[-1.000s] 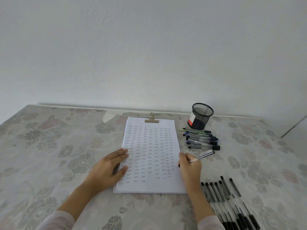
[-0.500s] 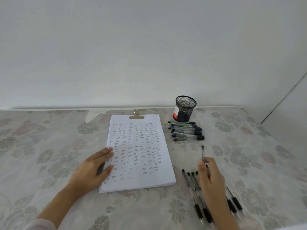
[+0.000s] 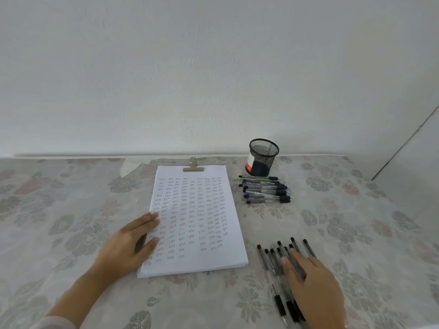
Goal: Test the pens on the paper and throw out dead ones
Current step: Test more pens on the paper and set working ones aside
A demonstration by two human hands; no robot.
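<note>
Nearest us, our right hand [image 3: 311, 288] lies over a row of black-capped pens [image 3: 263, 257] on the desk [image 3: 71, 210]. Its grip is slack, the fingers stretched flat across the barrels. The palm hides several pens, and the lower ends run out of the frame. A pale sleeve [image 3: 54, 322] is cut off at the bottom left.

Our left hand [image 3: 128, 245] rests flat on the left edge of the paper [image 3: 197, 210], its grip also loose and its fingers straight. The sheet is filled with small scribbled marks too fine to read, and a metal clip [image 3: 193, 166] holds its far end.

Right of the paper lies a second bunch of mixed pens [image 3: 263, 191]. Just behind it stands a black mesh cup [image 3: 262, 157]. Its lower part is dark, so we cannot tell what it holds.
</note>
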